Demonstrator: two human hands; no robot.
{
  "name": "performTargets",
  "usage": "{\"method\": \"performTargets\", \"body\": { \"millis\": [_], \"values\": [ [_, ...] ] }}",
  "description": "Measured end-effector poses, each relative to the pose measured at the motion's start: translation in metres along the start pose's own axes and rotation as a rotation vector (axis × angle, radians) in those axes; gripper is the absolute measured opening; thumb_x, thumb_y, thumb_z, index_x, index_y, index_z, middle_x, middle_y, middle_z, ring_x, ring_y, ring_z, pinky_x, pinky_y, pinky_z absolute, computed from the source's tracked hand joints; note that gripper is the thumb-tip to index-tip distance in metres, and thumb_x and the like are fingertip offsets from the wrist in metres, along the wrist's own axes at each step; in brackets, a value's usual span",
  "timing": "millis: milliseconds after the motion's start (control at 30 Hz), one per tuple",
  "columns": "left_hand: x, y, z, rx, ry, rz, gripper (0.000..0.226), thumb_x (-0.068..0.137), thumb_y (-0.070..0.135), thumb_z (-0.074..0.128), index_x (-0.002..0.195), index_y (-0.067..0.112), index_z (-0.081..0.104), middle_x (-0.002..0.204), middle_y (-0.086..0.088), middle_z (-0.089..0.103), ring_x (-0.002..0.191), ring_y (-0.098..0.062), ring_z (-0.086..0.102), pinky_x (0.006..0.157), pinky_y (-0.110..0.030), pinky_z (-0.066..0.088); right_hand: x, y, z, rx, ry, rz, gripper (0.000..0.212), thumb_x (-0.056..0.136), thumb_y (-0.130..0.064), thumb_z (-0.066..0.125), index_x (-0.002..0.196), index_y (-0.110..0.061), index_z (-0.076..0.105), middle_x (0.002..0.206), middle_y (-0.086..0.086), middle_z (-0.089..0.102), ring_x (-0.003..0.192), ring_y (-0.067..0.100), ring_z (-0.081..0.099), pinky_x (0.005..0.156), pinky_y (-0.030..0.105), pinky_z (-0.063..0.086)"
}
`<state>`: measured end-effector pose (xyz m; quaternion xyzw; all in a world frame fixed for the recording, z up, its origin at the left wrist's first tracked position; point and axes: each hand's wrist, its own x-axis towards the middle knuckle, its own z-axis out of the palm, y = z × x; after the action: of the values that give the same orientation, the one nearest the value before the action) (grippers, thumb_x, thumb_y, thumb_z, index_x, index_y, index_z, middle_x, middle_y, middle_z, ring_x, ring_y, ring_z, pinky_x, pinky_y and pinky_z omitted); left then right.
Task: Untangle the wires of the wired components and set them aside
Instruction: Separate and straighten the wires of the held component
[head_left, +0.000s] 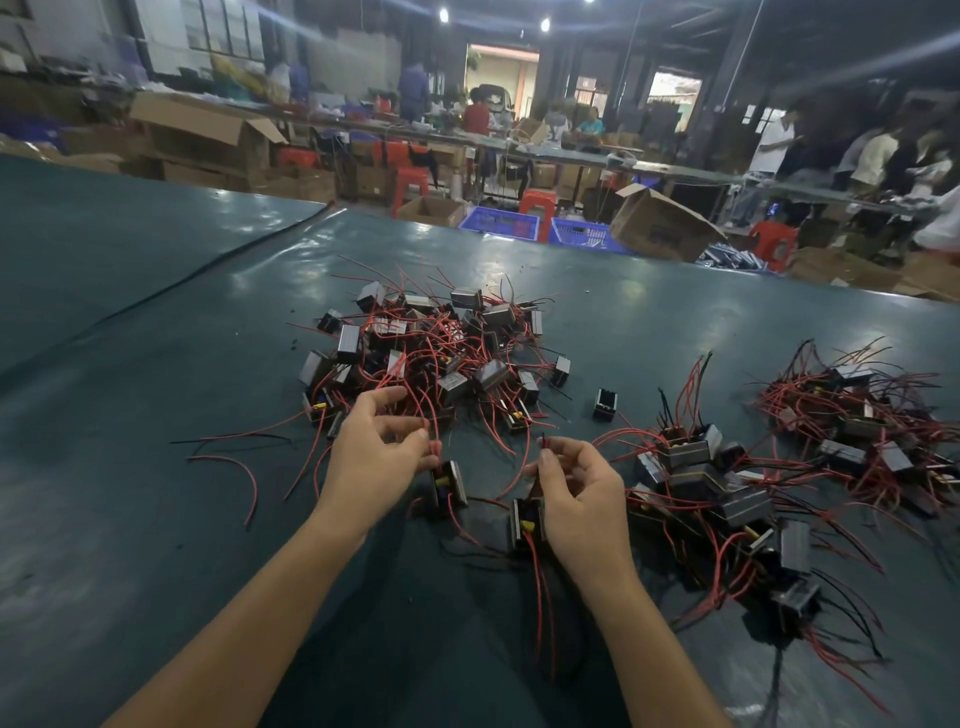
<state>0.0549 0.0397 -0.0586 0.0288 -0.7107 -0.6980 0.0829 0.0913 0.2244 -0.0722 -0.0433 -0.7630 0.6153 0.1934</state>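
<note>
Left hand (371, 457) pinching a red wire (437, 434) just below the tangled pile (441, 343), right hand (579, 491) pinching a component (522, 519) by its leads (543, 442)

Dim hall, ceiling lamps (443, 14) glaring on glossy tabletop (519, 270), blurred background, curved wide-angle edges.

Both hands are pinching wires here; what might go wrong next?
The left hand pinches red wires that seem to run into the tangled pile of small black wired components; pulling may drag others along.
The right hand pinches a thin wire above a black-and-yellow component; tugging could strain it.
</note>
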Motion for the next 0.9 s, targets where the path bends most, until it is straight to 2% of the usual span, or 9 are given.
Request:
{"method": "performTargets", "body": {
  "millis": [100,167,233,300,367,467,567,700,900],
  "values": [
    [-0.003,0.001,-0.003,0.394,0.042,0.292,0.046,0.085,-0.006,0.058,0.118,0.025,0.055,0.12,0.005,0.055,0.095,-0.004,0.063,0.068,-0.005,0.048,0.001,0.0,-0.002,0.004,0.06,-0.009,0.011,0.097,-0.016,0.056,0.094,-0.025,0.062,0.084,-0.001,0.069,0.077,0.007,0.065,0.067,0.013,0.05],
    [-0.004,0.005,-0.006,0.466,-0.047,0.495,0.05,0.077,-0.015,0.057,0.104,0.026,0.062,0.117,0.006,0.054,0.101,-0.005,0.058,0.067,-0.01,0.05,0.003,-0.001,-0.004,0.02,0.108,-0.014,0.011,0.097,-0.016,0.057,0.094,-0.025,0.062,0.084,0.0,0.069,0.075,0.002,0.064,0.065,0.011,0.049],
    [-0.007,0.009,-0.009,0.495,-0.272,0.586,0.048,0.073,-0.012,0.059,0.094,0.03,0.067,0.108,0.01,0.061,0.095,-0.006,0.061,0.069,-0.019,0.051,0.004,-0.002,-0.005,0.054,0.151,-0.021,0.01,0.097,-0.016,0.056,0.093,-0.023,0.062,0.08,-0.001,0.068,0.07,-0.001,0.062,0.062,0.011,0.048],
    [-0.011,0.01,-0.009,0.577,-0.53,0.537,0.036,0.074,0.006,0.063,0.093,0.036,0.07,0.1,0.016,0.067,0.091,-0.009,0.064,0.077,-0.032,0.053,0.005,-0.003,-0.007,0.068,0.193,-0.038,0.009,0.097,-0.018,0.056,0.092,-0.023,0.062,0.075,-0.001,0.067,0.066,0.001,0.061,0.06,0.011,0.048],
    [-0.015,0.006,-0.005,0.722,-0.661,0.565,0.021,0.075,0.025,0.069,0.092,0.036,0.073,0.099,0.021,0.068,0.098,-0.003,0.06,0.09,-0.034,0.048,0.006,-0.004,-0.009,0.093,0.229,-0.047,0.01,0.097,-0.019,0.057,0.089,-0.022,0.063,0.071,-0.002,0.065,0.063,0.004,0.059,0.058,0.013,0.047],
    [-0.014,0.003,-0.002,0.868,-0.641,0.679,0.012,0.081,0.046,0.072,0.087,0.037,0.075,0.091,0.023,0.068,0.096,0.003,0.053,0.1,-0.029,0.032,0.008,-0.006,-0.011,0.14,0.258,-0.051,0.013,0.097,-0.018,0.057,0.086,-0.017,0.063,0.065,-0.003,0.061,0.056,0.002,0.053,0.054,0.013,0.045],
    [-0.015,0.006,-0.002,0.904,-0.537,0.732,0.013,0.085,0.044,0.07,0.086,0.032,0.075,0.082,0.017,0.069,0.082,-0.001,0.057,0.094,-0.028,0.034,0.01,-0.008,-0.014,0.171,0.271,-0.054,0.015,0.097,-0.018,0.057,0.085,-0.016,0.063,0.059,-0.007,0.061,0.053,0.0,0.053,0.053,0.012,0.045],
    [-0.02,0.011,0.006,0.591,-0.318,0.517,0.002,0.085,0.022,0.074,0.084,0.02,0.075,0.073,0.01,0.069,0.067,-0.006,0.063,0.068,-0.023,0.052,0.013,-0.009,-0.016,0.213,0.265,-0.042,0.016,0.097,-0.014,0.057,0.082,-0.014,0.062,0.055,-0.01,0.061,0.049,-0.001,0.05,0.05,0.012,0.043],
    [-0.018,0.013,0.01,0.207,-0.31,0.1,0.014,0.089,0.005,0.067,0.1,0.013,0.069,0.081,-0.005,0.074,0.062,-0.021,0.071,0.064,-0.027,0.058,0.008,-0.004,-0.01,0.146,0.093,0.011,0.012,0.095,-0.013,0.06,0.086,-0.019,0.066,0.07,-0.003,0.066,0.057,0.001,0.059,0.055,0.012,0.048]
  ]
}}
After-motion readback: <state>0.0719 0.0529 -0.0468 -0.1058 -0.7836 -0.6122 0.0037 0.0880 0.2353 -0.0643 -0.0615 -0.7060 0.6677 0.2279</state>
